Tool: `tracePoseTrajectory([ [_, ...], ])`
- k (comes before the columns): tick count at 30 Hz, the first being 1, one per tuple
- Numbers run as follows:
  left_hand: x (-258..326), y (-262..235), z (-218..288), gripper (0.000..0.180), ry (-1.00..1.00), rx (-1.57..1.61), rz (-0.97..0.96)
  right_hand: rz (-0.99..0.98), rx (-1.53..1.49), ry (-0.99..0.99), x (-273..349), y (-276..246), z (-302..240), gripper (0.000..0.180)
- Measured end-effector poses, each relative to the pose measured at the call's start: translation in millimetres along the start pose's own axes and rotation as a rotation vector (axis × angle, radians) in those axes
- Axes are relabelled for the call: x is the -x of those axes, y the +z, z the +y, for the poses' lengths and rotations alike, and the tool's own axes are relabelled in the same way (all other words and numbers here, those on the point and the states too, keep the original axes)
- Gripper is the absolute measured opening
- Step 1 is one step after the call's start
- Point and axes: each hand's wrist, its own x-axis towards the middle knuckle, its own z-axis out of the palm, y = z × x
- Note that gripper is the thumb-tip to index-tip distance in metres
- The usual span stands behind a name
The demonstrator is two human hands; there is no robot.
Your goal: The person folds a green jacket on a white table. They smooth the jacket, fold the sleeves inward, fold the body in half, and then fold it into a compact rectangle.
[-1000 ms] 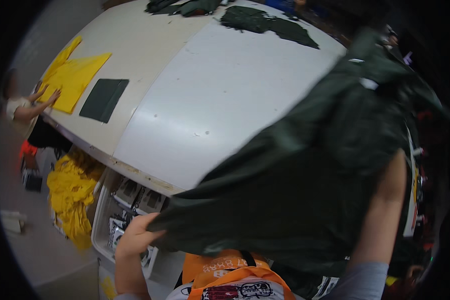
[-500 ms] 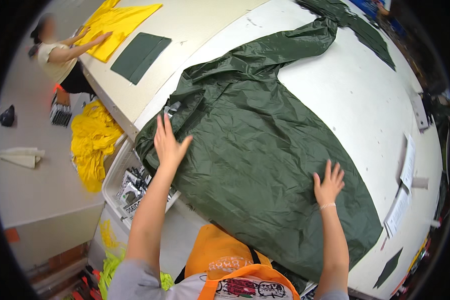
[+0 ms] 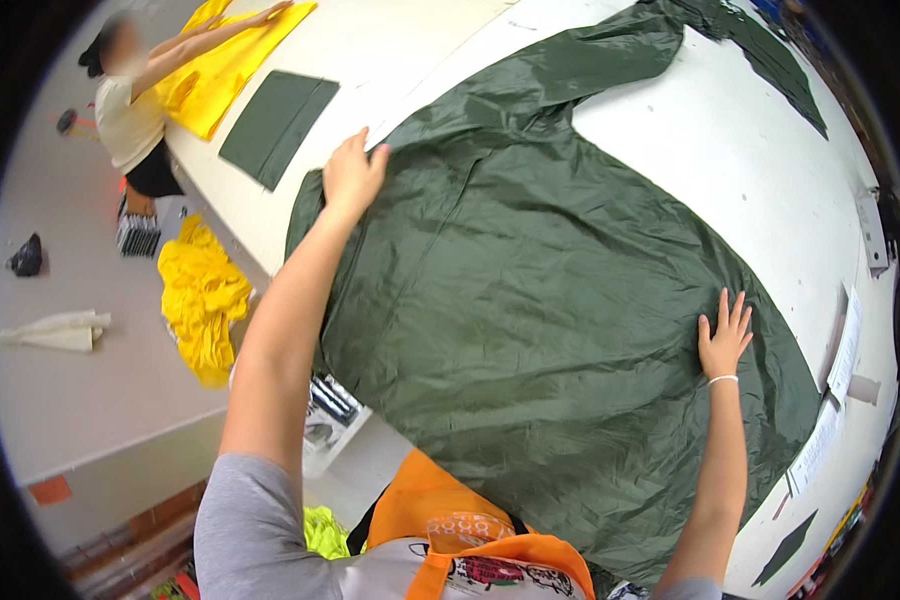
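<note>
A dark green raincoat is spread over the white table, with one sleeve stretching toward the far edge. At its upper left edge, my left hand rests with the fingers extended; what lies under the fingertips I cannot make out. My right hand lies flat on the coat's right part, fingers spread. Shallow wrinkles run across the fabric between the two hands. The coat's near left edge hangs over the table's side.
A folded dark green piece lies at the far left of the table. Beyond it a person handles yellow fabric. A yellow heap and a white bin stand left. Paper sheets lie right.
My left hand has moved up and away along the coat's left edge, which now lies flatter. My right hand has slid right. The other person's arms reach farther across the yellow fabric.
</note>
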Motion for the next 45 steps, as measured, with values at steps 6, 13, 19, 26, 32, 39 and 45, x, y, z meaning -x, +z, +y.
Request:
tracePoseTrajectory([
  [6,-83.9,89.3,51.6,0.05,-0.241,0.263,-0.335,0.088,-0.053,0.17,15.7,29.1,-9.0,0.062],
  [13,-139.2,148.5,69.3,0.046,-0.146,0.132,-0.084,0.148,-0.064,0.179,5.5,31.9,-11.7,0.062],
  [19,-133.9,135.7,41.7,0.07,0.176,0.503,0.019,0.029,0.159,0.253,5.3,20.2,-13.2,0.062],
  [26,156.0,-47.0,-22.0,0.076,0.221,0.053,-0.382,0.12,-0.09,0.203,192.3,-9.6,-109.1,0.064],
  [32,214.9,-41.8,-94.7,0.072,0.117,-0.092,-0.338,0.046,-0.123,0.385,268.3,43.0,-100.2,0.064],
  [39,100.6,0.1,-84.1,0.062,0.007,0.637,-0.115,0.099,-0.102,0.404,163.0,45.9,-75.2,0.063],
  [45,116.3,-15.5,-107.1,0.05,-0.065,0.072,-0.198,0.027,-0.037,0.199,228.6,37.6,-121.7,0.063],
])
